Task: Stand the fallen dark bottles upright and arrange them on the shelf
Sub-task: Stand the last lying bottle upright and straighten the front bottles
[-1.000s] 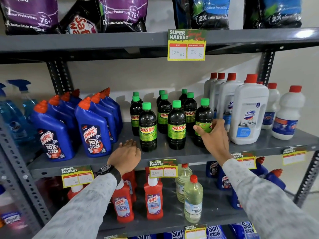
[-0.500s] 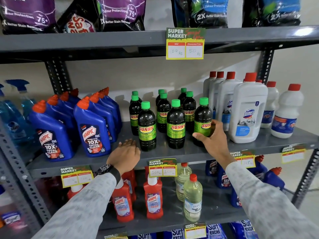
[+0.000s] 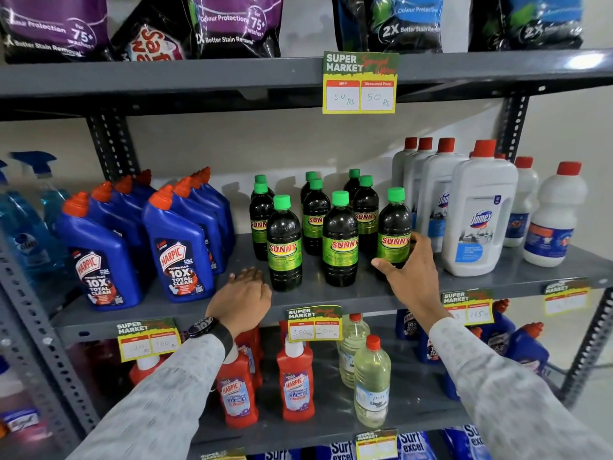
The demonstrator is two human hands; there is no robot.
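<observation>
Several dark Sunny bottles with green caps stand upright in rows on the middle grey shelf (image 3: 351, 293). The front row holds three: a left one (image 3: 284, 244), a middle one (image 3: 340, 240) and a right one (image 3: 394, 227). My right hand (image 3: 409, 270) wraps around the lower part of the front right bottle, thumb in front and fingers behind. My left hand (image 3: 243, 295) rests flat, palm down and fingers apart, on the shelf's front edge just left of the front left bottle, holding nothing.
Blue Harpic bottles (image 3: 179, 247) crowd the shelf to the left. White Domex bottles (image 3: 477, 210) stand close on the right. Price tags (image 3: 314, 323) hang from the shelf edge. Red Harpic bottles (image 3: 295, 380) and clear bottles fill the shelf below; detergent bags sit above.
My right hand has turned the front right bottle so its Sunny label faces forward. My left hand has stayed on the shelf edge.
</observation>
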